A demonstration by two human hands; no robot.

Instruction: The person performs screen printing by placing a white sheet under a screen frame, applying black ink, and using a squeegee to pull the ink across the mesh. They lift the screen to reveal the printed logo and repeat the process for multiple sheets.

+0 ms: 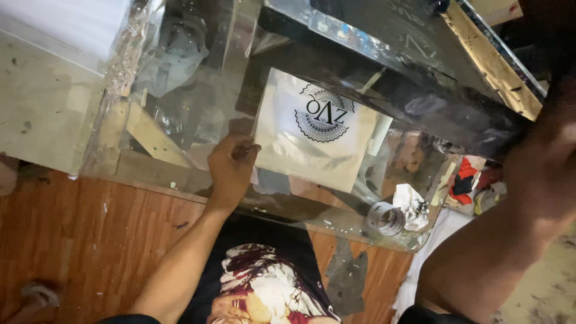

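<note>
A cream-coloured sheet (306, 150) with a round black emblem lies on a glass table top (198, 90). My left hand (231, 165) grips the sheet's left edge, fingers curled onto it. A dark printing screen (420, 90) in a wooden frame (492, 60) hangs tilted over the far side of the sheet. My right forearm rises along the right edge. My right hand (555, 114) is in shadow near the frame's corner, and its grip is hidden.
A roll of tape (387, 219) and crumpled white paper (414, 204) sit on the table's near right corner. Red and coloured cloths (465, 180) lie beyond it. Wooden slats (150, 135) show under the glass. Below is reddish wood flooring (90, 240).
</note>
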